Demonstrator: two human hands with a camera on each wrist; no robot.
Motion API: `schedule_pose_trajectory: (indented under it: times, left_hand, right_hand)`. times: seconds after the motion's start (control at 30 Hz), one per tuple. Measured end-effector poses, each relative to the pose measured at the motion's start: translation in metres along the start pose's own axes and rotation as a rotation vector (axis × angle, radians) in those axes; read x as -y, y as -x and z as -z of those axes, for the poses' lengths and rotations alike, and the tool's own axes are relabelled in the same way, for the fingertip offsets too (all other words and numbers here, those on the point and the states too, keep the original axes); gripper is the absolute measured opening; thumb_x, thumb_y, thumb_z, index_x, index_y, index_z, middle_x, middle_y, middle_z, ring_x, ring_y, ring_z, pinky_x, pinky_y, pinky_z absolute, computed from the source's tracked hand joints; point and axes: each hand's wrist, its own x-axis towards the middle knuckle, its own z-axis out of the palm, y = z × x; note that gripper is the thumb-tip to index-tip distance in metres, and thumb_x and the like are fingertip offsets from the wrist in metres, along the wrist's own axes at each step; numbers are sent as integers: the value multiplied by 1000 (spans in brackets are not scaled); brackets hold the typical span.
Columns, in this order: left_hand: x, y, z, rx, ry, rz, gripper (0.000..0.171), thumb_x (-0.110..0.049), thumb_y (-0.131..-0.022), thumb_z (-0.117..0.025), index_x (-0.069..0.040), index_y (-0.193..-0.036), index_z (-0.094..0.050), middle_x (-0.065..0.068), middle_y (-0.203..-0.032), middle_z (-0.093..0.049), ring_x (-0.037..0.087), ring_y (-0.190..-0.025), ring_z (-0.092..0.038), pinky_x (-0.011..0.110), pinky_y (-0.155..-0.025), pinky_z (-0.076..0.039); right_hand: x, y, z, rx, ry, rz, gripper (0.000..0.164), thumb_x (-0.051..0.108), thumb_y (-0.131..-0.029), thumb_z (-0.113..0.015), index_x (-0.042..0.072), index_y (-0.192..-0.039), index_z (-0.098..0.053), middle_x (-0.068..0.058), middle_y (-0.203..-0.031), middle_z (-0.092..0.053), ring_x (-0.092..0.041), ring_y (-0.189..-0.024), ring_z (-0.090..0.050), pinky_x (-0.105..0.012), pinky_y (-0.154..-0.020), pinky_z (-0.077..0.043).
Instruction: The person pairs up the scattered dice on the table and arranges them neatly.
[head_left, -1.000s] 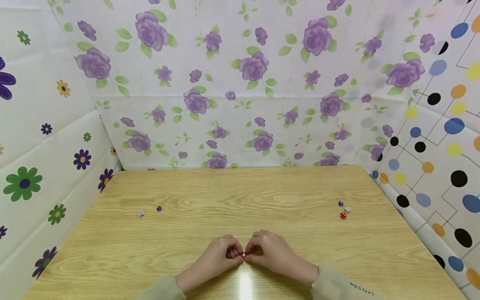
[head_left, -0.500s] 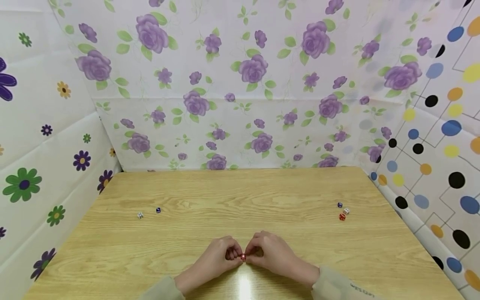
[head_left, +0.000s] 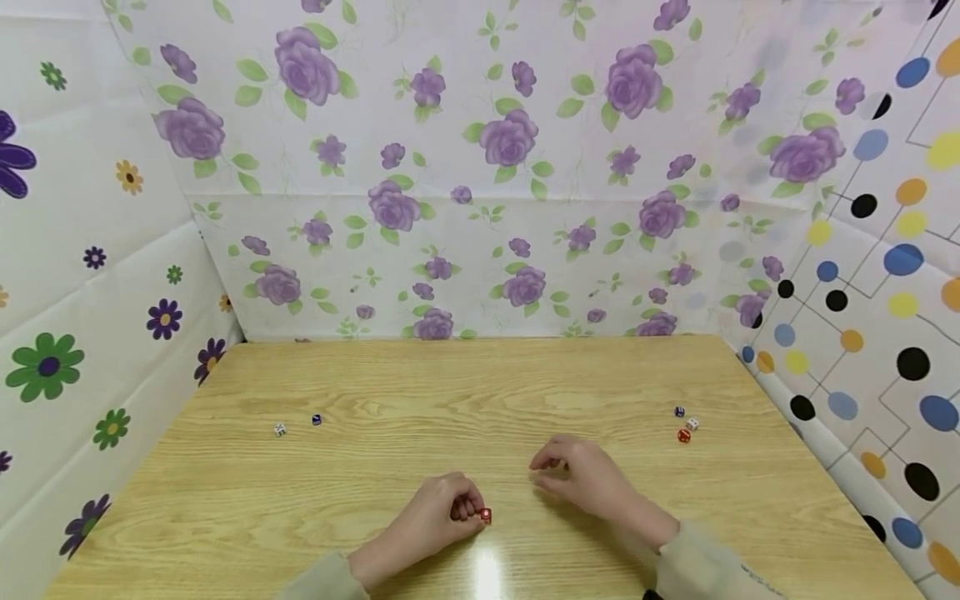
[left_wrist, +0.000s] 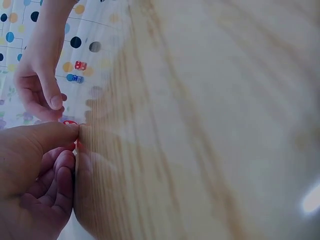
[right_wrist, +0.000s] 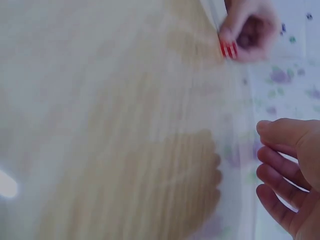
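Near the front middle of the table, my left hand (head_left: pixel 442 510) pinches a red die (head_left: pixel 486 516) between thumb and forefinger. White pips show on the die (right_wrist: pixel 228 49) in the right wrist view; in the left wrist view the thumb mostly hides it. My right hand (head_left: pixel 588 477) hovers apart from it, to the right, with relaxed, slightly bent fingers. Nothing shows between the fingers (right_wrist: pixel 275 165) of that hand in the right wrist view.
On the left of the wooden table (head_left: pixel 480 392) lie a white die (head_left: pixel 280 429) and a blue die (head_left: pixel 317 420). Another blue die (head_left: pixel 679 412), white die (head_left: pixel 692 424) and red die (head_left: pixel 684 436) cluster at the right. A flowered cloth (head_left: pixel 480 225) hangs behind.
My right hand has let go of the red die and moved away to the right and slightly forward. The left hand stays put, still pinching the die.
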Motion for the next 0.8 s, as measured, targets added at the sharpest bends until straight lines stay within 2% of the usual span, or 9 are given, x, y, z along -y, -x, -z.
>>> schedule_pose_trajectory:
  times: [0.17, 0.3, 0.47, 0.67, 0.8]
  left_hand:
    - [0, 1, 0, 6, 4, 13, 10, -6, -83, -77, -11, -85, -69, -4, -81, -62, -4, -70, -53, 14, -62, -49]
    - [0, 2, 0, 4, -3, 6, 9, -6, -83, -76, -11, -85, -69, -3, -81, -62, -4, -70, -53, 13, -63, -49]
    - [0, 2, 0, 4, -6, 12, 10, -6, -83, -76, -11, -85, -68, -4, -81, -61, -4, -70, -53, 13, -63, -49]
    - [0, 2, 0, -4, -15, 5, 9, -5, -82, -76, -9, -85, -68, -2, -82, -62, -4, -70, -53, 13, -63, -50]
    - [-1, 2, 2, -5, -18, -13, 9, -3, -83, -76, -8, -86, -69, 0, -82, -63, -2, -71, -55, 13, -63, -50]
  right_hand:
    - [-27, 2, 17, -40, -11, -83, 12, 18, -86, -77, 19, -97, -75, 9, -94, -69, -8, -87, -62, -24, -73, -55]
    - [-53, 7, 33, -108, 0, -141, 16, 18, -87, -76, 18, -102, -75, 7, -98, -70, -10, -89, -62, -23, -73, -54]
    - [-83, 20, 55, -177, 59, -176, 21, 16, -89, -74, 14, -110, -74, 1, -102, -71, -16, -91, -63, -25, -72, -53]
    - [-113, 35, 82, -238, 154, -203, 21, 14, -89, -73, 10, -110, -73, -4, -100, -71, -21, -90, -64, -27, -70, -53]
    - [-127, 46, 96, -242, 169, -236, 22, 14, -90, -72, 8, -111, -73, -7, -101, -70, -21, -87, -64, -25, -67, -53]
